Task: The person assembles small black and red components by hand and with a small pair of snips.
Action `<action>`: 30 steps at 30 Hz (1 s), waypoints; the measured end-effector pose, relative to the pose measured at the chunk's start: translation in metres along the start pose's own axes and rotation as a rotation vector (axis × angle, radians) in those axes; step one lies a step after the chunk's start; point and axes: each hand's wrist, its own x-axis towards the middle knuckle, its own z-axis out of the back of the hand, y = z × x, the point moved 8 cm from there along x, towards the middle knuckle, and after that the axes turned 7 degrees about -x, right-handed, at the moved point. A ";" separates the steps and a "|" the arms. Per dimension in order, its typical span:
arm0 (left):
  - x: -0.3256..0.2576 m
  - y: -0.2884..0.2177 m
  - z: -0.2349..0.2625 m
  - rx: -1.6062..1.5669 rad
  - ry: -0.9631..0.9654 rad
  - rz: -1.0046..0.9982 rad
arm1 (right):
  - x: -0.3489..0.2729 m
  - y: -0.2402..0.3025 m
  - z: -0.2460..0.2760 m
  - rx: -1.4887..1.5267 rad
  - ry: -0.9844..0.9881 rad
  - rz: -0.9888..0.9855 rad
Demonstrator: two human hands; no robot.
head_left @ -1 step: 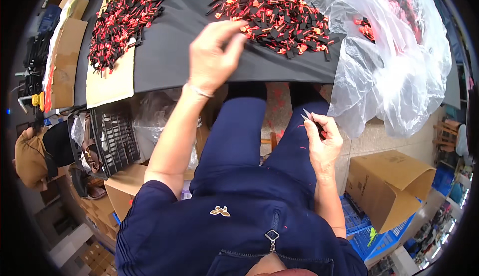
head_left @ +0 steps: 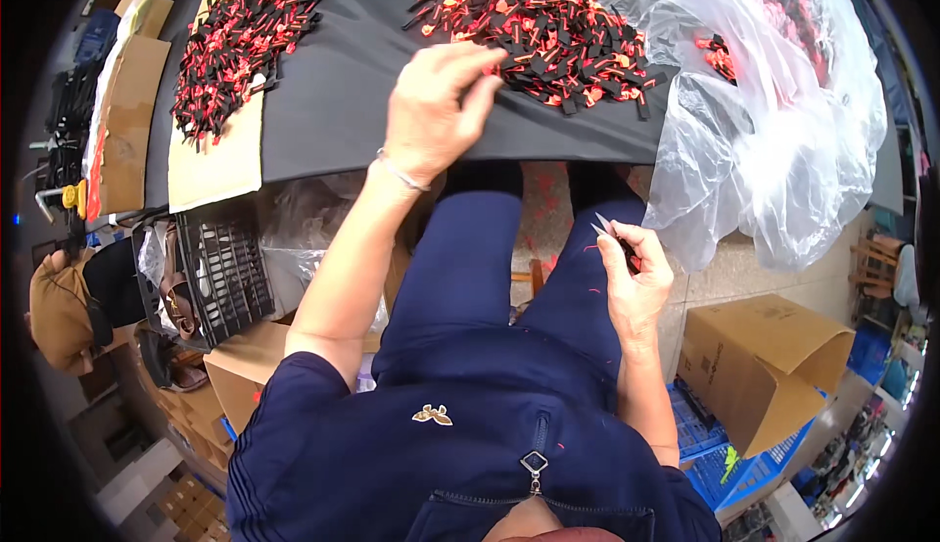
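Observation:
My left hand (head_left: 436, 106) reaches over the dark table top (head_left: 343, 101). Its fingers are bunched at the near edge of a big heap of small red and black pieces (head_left: 548, 23); I cannot tell whether a piece is between them. My right hand (head_left: 634, 282) hovers above my lap, off the table, and grips a small metal cutting tool (head_left: 602, 229) whose tip points up and left. A second heap of the same pieces (head_left: 245, 38) lies on a cardboard sheet (head_left: 211, 170) at the table's left.
A clear plastic bag (head_left: 783, 131) holding more pieces hangs over the table's right end. An open cardboard box (head_left: 764, 366) and a blue crate (head_left: 715, 444) stand on the floor at right. A black grid tray (head_left: 225, 268), a brown bag (head_left: 59, 312) and boxes crowd the left.

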 end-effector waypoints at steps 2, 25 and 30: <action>0.002 -0.001 -0.017 0.010 0.055 0.025 | 0.003 0.000 0.000 0.037 -0.008 -0.006; -0.085 -0.039 -0.052 -1.341 0.203 1.226 | 0.008 0.051 0.003 0.015 -0.139 0.298; -0.097 -0.066 -0.053 -1.259 0.298 1.200 | -0.003 0.072 0.006 -0.303 -0.201 0.544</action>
